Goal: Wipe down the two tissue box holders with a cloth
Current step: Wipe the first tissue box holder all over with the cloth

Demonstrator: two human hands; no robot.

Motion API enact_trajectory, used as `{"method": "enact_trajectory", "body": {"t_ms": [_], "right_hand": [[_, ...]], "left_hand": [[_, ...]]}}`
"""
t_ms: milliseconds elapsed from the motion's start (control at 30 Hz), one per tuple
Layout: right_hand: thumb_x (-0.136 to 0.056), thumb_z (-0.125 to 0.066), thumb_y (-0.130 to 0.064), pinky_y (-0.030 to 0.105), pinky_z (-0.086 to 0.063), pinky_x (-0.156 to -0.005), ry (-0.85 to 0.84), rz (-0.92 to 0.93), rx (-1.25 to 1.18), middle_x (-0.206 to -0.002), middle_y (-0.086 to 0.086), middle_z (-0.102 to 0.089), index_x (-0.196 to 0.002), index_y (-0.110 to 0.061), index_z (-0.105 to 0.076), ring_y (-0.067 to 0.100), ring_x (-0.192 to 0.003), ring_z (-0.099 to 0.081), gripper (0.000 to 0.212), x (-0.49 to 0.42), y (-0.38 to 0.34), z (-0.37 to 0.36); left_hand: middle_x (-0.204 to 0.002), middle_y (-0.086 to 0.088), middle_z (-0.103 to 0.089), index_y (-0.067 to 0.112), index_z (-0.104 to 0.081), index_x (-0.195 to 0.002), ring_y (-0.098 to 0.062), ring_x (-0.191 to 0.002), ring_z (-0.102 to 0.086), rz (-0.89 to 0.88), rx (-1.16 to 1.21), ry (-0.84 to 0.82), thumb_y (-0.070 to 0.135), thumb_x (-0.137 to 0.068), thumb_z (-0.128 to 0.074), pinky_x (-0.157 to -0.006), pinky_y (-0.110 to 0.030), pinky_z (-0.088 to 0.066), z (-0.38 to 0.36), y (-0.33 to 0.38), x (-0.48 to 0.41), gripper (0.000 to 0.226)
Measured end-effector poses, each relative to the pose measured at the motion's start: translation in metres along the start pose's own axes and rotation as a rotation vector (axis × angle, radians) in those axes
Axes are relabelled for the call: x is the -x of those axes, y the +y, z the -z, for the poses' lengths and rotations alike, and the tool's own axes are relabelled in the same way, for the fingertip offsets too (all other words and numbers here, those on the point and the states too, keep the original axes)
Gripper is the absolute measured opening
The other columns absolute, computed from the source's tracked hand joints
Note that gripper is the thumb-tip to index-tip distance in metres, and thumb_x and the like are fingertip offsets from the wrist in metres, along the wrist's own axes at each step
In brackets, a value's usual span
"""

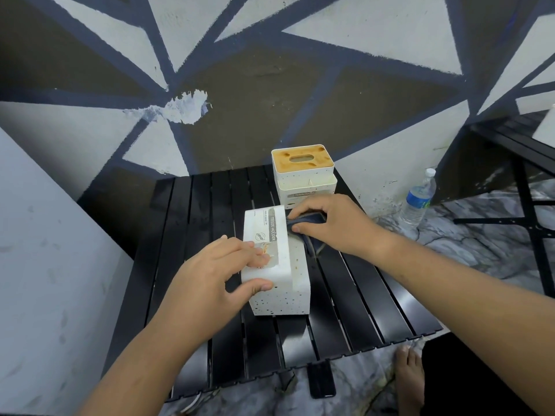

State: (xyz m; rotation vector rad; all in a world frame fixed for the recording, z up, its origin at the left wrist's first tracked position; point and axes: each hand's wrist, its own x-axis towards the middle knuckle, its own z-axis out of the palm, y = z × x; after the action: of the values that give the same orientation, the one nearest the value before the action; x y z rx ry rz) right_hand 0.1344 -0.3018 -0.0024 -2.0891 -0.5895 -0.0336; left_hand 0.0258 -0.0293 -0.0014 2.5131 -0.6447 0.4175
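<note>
White speckled near holder (pixel 295 283) lay on side, label up. Far holder (pixel 303 172) stood upright just behind, wooden slotted lid. Dark cloth (pixel 309 219) touched near holder's far edge.

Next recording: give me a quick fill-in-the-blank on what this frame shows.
1. The left hand grips the near tissue holder while the right hand holds the cloth against it; that holder's printed label faces ____.
2. The far tissue holder stands ____, tan lid on top.
3. The water bottle stands on the floor to the person's ____.
Missing words: up; upright; right.
</note>
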Motion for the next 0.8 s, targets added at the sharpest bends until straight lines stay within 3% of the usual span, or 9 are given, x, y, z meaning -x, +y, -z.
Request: {"method": "enact_trajectory", "body": {"t_ms": [100, 233, 400, 567, 733, 800], "right_hand": [[-0.091, -0.086, -0.014, 0.018, -0.054, -0.098, -0.064, 0.039, 0.031, -0.108, -0.020, -0.077, -0.112, -0.028, -0.084, 0.001, -0.108, -0.070, 0.025, -0.002, 0.005, 0.005], [-0.092, -0.086, -0.014, 0.025, -0.056, -0.101, -0.035, 0.019, -0.025, -0.107, -0.018, -0.079, -0.111, -0.028, -0.086, 0.002, -0.108, -0.071, 0.023, -0.010, 0.009, 0.007], [-0.091, -0.086, -0.011, 0.019, -0.056, -0.100, -0.111, 0.010, -0.057, -0.107, -0.016, -0.080, -0.108, -0.026, -0.086, 0.001, -0.107, -0.072, 0.022, -0.009, 0.005, 0.008], [-0.089, -0.089, -0.017, 0.025, -0.060, -0.092, -0.006, -0.051, -0.055, -0.099, -0.017, -0.080, -0.102, -0.027, -0.086, 0.000, -0.100, -0.073, 0.017, -0.022, 0.005, 0.007], [-0.086, -0.091, -0.015, 0.025, -0.061, -0.090, -0.140, -0.043, -0.075, -0.097, -0.013, -0.081, -0.096, -0.023, -0.083, 0.004, -0.097, -0.075, 0.015, -0.009, 0.000, 0.008], [-0.086, -0.091, -0.016, 0.028, -0.062, -0.091, -0.104, -0.062, -0.085, -0.097, -0.013, -0.081, -0.096, -0.023, -0.083, 0.004, -0.096, -0.075, 0.014, -0.010, 0.000, 0.007]], "left_hand": [[-0.121, 0.026, -0.072, 0.032, -0.081, -0.113, 0.005, -0.127, -0.063, 0.007, -0.002, 0.001, 0.055, -0.088, -0.077, -0.126, -0.028, -0.036, 0.000, 0.002, 0.001, 0.034], [-0.120, 0.026, -0.072, 0.031, -0.080, -0.113, 0.005, -0.129, -0.062, 0.000, 0.000, -0.010, 0.055, -0.089, -0.077, -0.126, -0.029, -0.036, 0.000, 0.001, 0.000, 0.034], [-0.121, 0.024, -0.072, 0.031, -0.081, -0.112, 0.004, -0.129, -0.063, 0.004, -0.012, -0.009, 0.054, -0.088, -0.079, -0.127, -0.023, -0.032, 0.000, 0.000, 0.001, 0.034], [-0.121, 0.024, -0.073, 0.030, -0.081, -0.113, 0.005, -0.129, -0.062, -0.018, -0.023, 0.005, 0.058, -0.093, -0.078, -0.127, -0.025, -0.034, -0.001, 0.000, -0.001, 0.034], [-0.120, 0.024, -0.072, 0.031, -0.081, -0.112, 0.006, -0.128, -0.062, -0.022, -0.028, 0.013, 0.064, -0.092, -0.068, -0.127, -0.026, -0.035, -0.002, 0.001, 0.000, 0.041], [-0.120, 0.025, -0.072, 0.031, -0.081, -0.112, 0.006, -0.127, -0.063, -0.023, -0.025, 0.011, 0.065, -0.092, -0.068, -0.127, -0.026, -0.035, -0.002, 0.001, -0.001, 0.042]]}}
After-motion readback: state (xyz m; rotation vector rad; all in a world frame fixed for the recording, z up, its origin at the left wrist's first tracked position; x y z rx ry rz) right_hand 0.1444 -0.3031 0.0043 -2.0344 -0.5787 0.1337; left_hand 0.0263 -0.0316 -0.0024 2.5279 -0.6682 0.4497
